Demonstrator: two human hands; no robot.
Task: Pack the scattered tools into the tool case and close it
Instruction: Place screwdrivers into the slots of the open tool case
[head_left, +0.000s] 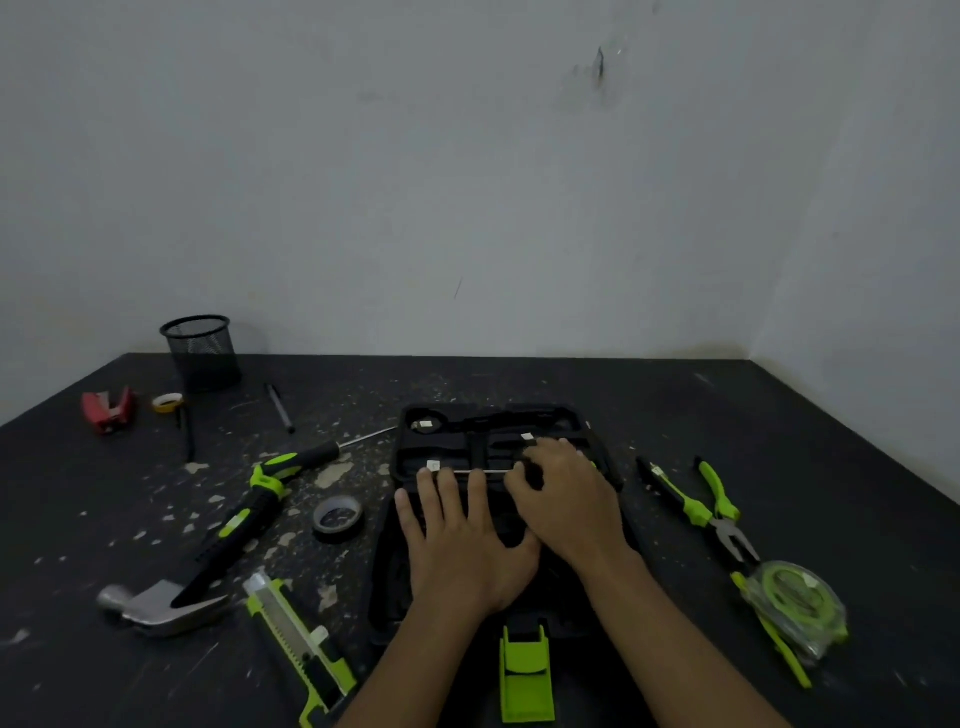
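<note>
The black tool case (498, 426) lies open on the dark table, its green latch (525, 675) at the near edge. My right hand (569, 499) grips the handle of a screwdriver whose thin metal shaft (480, 472) lies across the case's slots. My left hand (462, 540) rests flat on the case with fingers spread, fingertips by the shaft. Left of the case lie a green-black screwdriver (306, 460), a hammer (171, 597), a utility knife (298, 644) and a tape roll (337, 517). Right of it lie pliers (719, 514), a small tester screwdriver (670, 491) and a tape measure (795, 603).
A black mesh cup (201, 351) stands at the back left by the wall. Near it are a red stapler (108, 409), a yellow tape roll (168, 402) and a pen (280, 408). Walls close the table at the back and right.
</note>
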